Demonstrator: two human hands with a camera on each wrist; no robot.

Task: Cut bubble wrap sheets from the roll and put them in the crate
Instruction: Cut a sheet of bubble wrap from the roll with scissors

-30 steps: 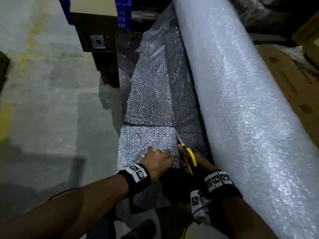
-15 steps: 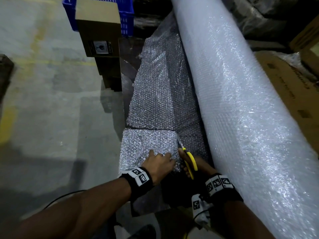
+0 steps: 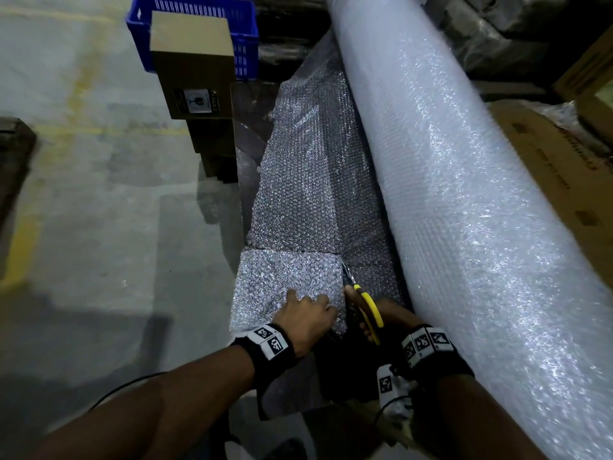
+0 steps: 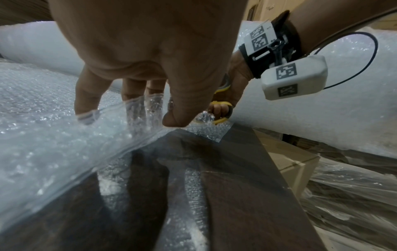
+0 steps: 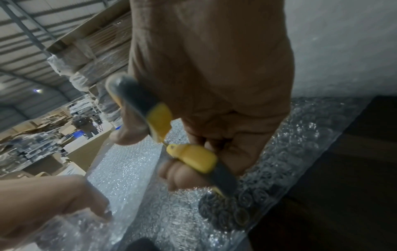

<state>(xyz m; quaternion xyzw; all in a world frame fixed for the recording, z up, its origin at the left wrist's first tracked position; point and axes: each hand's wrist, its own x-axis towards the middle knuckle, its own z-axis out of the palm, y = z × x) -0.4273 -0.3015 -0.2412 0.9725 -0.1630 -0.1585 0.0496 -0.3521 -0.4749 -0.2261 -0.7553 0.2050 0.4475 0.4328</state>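
Note:
A long white bubble wrap roll (image 3: 464, 194) lies along the right side, with a sheet (image 3: 308, 180) pulled out flat to its left. My left hand (image 3: 306, 317) pinches the near edge of a partly cut piece (image 3: 282, 280), thumb under and fingers on top (image 4: 86, 108). My right hand (image 3: 384, 313) grips yellow-handled scissors (image 3: 368, 310), whose blades point away from me into the cut beside that piece. The same handles (image 5: 189, 158) show in the right wrist view. A blue crate (image 3: 195, 31) stands at the far end.
A tall cardboard box (image 3: 195, 74) stands in front of the blue crate. Flat brown cartons (image 3: 560, 180) lie to the right of the roll. Bare concrete floor (image 3: 99, 210) stretches to the left. A dark object (image 3: 13, 161) sits at the left edge.
The view has tilted up a little, bringing the blue crate into sight. Both hands stay at the near end of the sheet, with the scissors a bit farther along the cut.

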